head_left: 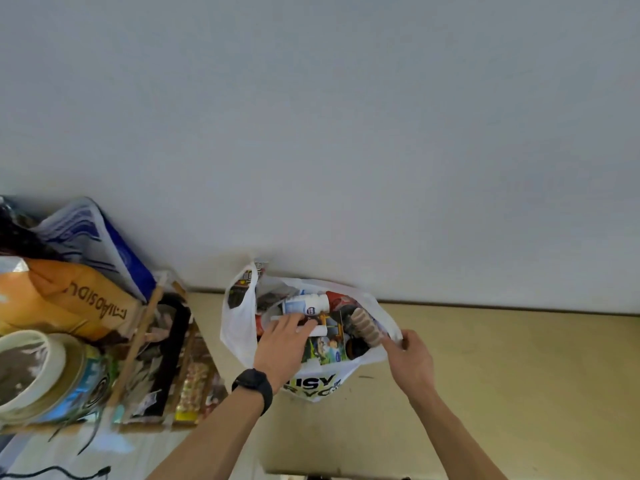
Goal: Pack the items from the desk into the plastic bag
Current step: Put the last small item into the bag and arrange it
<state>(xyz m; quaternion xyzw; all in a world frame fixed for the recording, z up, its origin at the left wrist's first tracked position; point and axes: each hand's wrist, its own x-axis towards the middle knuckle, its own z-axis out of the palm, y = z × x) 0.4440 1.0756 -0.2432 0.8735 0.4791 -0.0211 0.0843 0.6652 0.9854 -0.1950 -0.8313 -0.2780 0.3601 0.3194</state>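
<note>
My right hand pinches the rim of the plastic bag to keep it gaping on the bench, while my left hand reaches inside, fingers curled round a white tube, seating it, I reckon

Reaches far with both bare forearms from the near edge, angled toward each other. Lays the left hand palm down, back turned up, fingers stretched far and slightly bent into the mouth of the bag; cannot tell whether gripping anything there. Wears a black band on the left wrist. Holds the right hand just right of the left, apart from it, thumb and curled fingers pinching the bag's right rim, wrist straight.
</note>
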